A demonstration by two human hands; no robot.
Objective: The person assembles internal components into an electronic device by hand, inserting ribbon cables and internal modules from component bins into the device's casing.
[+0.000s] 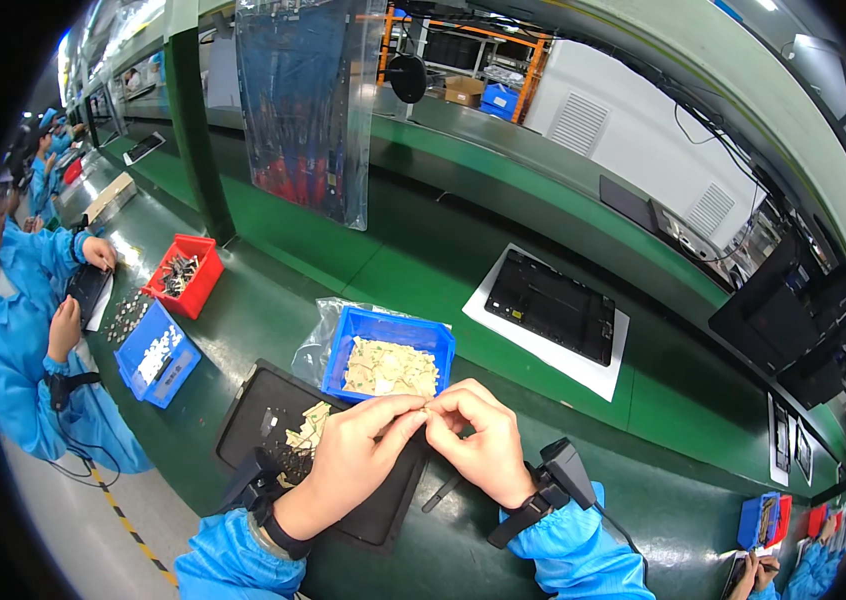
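Thumb and fingers of my left hand (368, 447) are pinched together, meeting the pinched fingers of my right hand (475, 432) just in front of a blue bin. Between the fingertips is a tiny pale piece, too small to name. Many flat cream-coloured pieces (390, 368) fill the blue bin (339, 345). Under my left hand lies a black tray (261, 400) with a small heap of cream pieces (310, 425) and scattered small dark bits (293, 462). Beside my right wrist a slim dark tool (441, 494) rests on the green bench.
A black panel (553, 305) lies on a white sheet (598, 378) beyond my right hand. A clear plastic bag (315, 340) is beside the bin. To the left stand a red bin (205, 275) and another blue bin (171, 378), near a co-worker in blue (28, 330). A bagged sheet (305, 110) hangs ahead.
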